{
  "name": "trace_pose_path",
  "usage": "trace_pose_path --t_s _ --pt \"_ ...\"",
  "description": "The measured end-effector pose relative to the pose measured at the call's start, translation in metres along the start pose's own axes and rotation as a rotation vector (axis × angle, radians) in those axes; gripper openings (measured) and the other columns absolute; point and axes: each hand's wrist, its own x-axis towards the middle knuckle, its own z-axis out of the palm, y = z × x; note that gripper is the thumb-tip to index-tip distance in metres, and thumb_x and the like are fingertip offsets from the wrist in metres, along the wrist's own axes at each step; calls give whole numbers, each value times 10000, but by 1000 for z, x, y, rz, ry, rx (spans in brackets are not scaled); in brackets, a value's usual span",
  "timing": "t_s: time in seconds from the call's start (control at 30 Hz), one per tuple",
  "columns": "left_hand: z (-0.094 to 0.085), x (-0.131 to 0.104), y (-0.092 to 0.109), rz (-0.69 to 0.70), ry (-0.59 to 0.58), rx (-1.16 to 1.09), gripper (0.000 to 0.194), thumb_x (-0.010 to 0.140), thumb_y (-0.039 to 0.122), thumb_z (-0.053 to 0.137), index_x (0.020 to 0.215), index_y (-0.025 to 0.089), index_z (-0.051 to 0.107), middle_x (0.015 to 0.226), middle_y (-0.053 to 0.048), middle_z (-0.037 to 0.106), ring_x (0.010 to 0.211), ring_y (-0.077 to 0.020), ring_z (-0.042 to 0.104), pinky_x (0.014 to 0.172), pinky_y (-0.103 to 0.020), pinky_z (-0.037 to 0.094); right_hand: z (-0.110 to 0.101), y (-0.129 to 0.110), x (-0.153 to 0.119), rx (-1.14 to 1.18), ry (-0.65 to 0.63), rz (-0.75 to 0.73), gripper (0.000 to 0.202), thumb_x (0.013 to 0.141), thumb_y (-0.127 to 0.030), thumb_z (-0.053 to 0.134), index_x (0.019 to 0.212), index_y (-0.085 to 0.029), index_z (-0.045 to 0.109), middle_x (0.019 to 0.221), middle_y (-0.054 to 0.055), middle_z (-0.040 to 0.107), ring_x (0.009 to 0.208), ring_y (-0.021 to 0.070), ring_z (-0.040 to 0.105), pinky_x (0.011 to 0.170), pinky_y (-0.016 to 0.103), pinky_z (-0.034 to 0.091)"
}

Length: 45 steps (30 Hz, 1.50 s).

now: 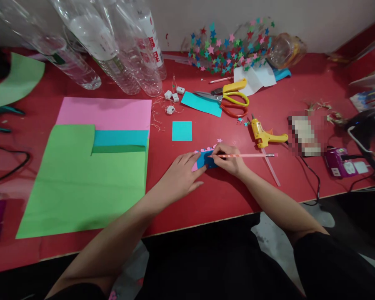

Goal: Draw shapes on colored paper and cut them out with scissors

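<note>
My right hand point(229, 160) grips a pink pencil point(253, 155), its point down on a small blue piece of paper point(203, 160). Flat beside it, my left hand point(183, 175) presses the blue piece's left side with fingers spread. Pink shows under the blue piece at its left edge, and small pink stars point(209, 148) line its far side. Just beyond lies a turquoise paper square point(181, 131). To the right of my hands rest a yellow glue gun point(262, 133) and a clear glue stick point(271, 168).
Green point(90, 187) and pink sheets point(112, 111) cover the left. Scissors point(209, 96) and a yellow-handled cutter point(234, 86) lie behind, near clear plastic bottles point(121, 50) and a star-filled container point(231, 46). A purple power strip point(339, 162) and cables sit at right.
</note>
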Motion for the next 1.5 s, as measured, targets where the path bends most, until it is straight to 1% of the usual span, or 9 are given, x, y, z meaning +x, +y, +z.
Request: trace_pose_path --t_s 0.07,0.2,0.3,0.43,0.6,0.93,1.23,1.5 --pt "0 0 0 3 -3 7 519 843 356 661 1312 173 533 1427 -219 426 1310 -371 416 1047 -527 381 -1 -1 -1 -4 7 7 90 743 -234 531 661 -196 527 611 -12 552 552 105 473 536 233 357" --pt "-1 0 0 4 -8 19 518 849 360 653 1317 178 526 1439 -215 415 1319 -366 407 1049 -526 379 -2 -1 -2 -3 -41 -17 109 769 -251 530 676 -195 542 624 -9 564 568 108 476 553 238 362" --pt "-1 -1 1 5 -12 31 519 853 361 646 1323 178 522 1441 -217 409 1317 -369 407 1047 -523 381 -2 1 -2 -17 -54 -35 127 776 -261 535 672 -191 548 642 2 581 590 116 500 565 243 368" --pt "1 -1 0 9 -2 40 506 867 359 627 1326 180 514 1437 -218 409 1306 -367 415 1036 -522 388 -1 2 -1 -28 -58 -49 130 770 -258 533 663 -186 553 631 3 575 579 116 500 556 242 363" --pt "2 -1 0 9 12 51 478 867 361 627 1299 178 537 1417 -215 429 1294 -364 426 1030 -517 395 -3 0 -1 -18 -75 -30 123 770 -261 527 676 -189 557 625 -7 573 565 106 481 560 236 365" --pt "2 0 0 -3 9 16 455 874 330 621 1294 174 546 1412 -215 444 1297 -362 427 1025 -529 394 -1 2 -1 -48 -74 -40 117 765 -257 534 667 -195 546 616 -13 565 563 107 477 548 229 354" --pt "1 0 1 0 6 22 444 873 333 621 1281 170 560 1416 -224 437 1294 -374 431 1026 -534 397 3 5 -1 -46 6 -38 108 788 -238 516 690 -196 537 662 -6 576 598 112 499 583 238 376" --pt "0 0 1 -4 27 -1 421 886 320 604 1279 175 560 1419 -206 455 1307 -353 426 1024 -533 405 4 5 -1 -30 47 -1 124 817 -270 545 714 -201 551 665 -8 579 586 111 490 580 243 377"
